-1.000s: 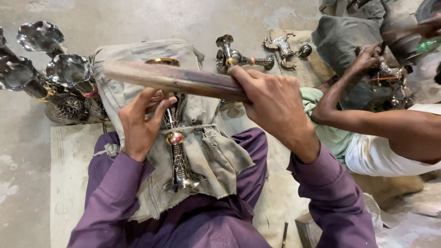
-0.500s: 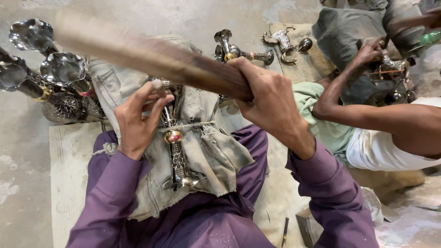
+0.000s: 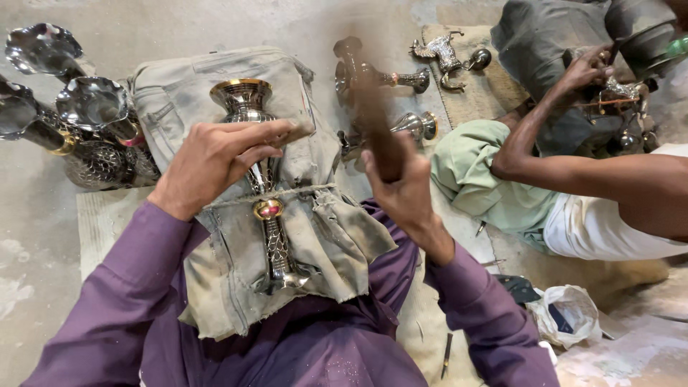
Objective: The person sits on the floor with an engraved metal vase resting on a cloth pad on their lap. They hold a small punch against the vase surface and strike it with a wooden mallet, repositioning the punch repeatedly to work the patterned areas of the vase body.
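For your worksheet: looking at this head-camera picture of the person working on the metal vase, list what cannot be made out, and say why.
Head view only:
- Wooden stick in the right hand: motion-blurred, its far end unclear.
- Metal vase: its middle hidden by the left hand and the grey cloth.
- Co-worker's hand: the piece it works on is too cluttered to identify.
- Shiny bowls: cut by the left edge.

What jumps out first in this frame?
The tall engraved metal vase at centre, lying on a grey cloth over the lap, with the left hand pressed on it. Just right, the right hand grips a motion-blurred wooden stick. More shiny metal vessels cluster on the floor at far left.
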Action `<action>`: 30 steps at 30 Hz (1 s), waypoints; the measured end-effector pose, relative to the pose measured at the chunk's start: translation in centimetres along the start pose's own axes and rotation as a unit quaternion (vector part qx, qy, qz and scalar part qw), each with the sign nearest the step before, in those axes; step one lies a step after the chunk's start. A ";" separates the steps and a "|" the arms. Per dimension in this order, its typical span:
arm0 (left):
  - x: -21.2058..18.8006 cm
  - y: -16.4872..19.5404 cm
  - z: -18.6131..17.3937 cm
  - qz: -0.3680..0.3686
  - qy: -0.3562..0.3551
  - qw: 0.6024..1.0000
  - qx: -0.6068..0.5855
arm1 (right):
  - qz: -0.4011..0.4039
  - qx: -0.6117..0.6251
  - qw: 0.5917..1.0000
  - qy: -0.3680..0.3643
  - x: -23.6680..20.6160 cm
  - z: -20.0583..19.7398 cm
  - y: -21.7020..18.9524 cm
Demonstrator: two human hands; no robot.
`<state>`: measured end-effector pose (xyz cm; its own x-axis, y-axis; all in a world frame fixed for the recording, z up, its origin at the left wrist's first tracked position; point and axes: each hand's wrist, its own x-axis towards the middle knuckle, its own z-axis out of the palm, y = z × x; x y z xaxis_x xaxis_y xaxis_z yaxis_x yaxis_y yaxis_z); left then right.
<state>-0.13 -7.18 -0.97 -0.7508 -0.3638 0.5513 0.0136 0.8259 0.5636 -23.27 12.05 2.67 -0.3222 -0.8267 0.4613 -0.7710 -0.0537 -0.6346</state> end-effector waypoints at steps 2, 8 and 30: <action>0.9 -0.7 0.0 0.012 -0.027 1.000 -0.007 | 0.005 -0.137 0.990 -0.037 -0.4 -0.1 1.0; 1.5 -1.2 -0.4 -0.017 0.011 0.997 -0.077 | 0.062 -0.106 0.992 -0.030 -1.7 0.1 2.5; 4.9 0.8 -2.6 -0.006 -0.204 0.976 0.080 | 0.033 -0.032 0.996 0.075 -6.7 3.3 7.6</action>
<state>-2.05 -9.43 3.77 -0.9510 -0.1999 0.2360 -0.0761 0.8907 0.4482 -25.19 15.30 -7.30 -0.4486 -0.7337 0.5104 -0.7767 0.0376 -0.6287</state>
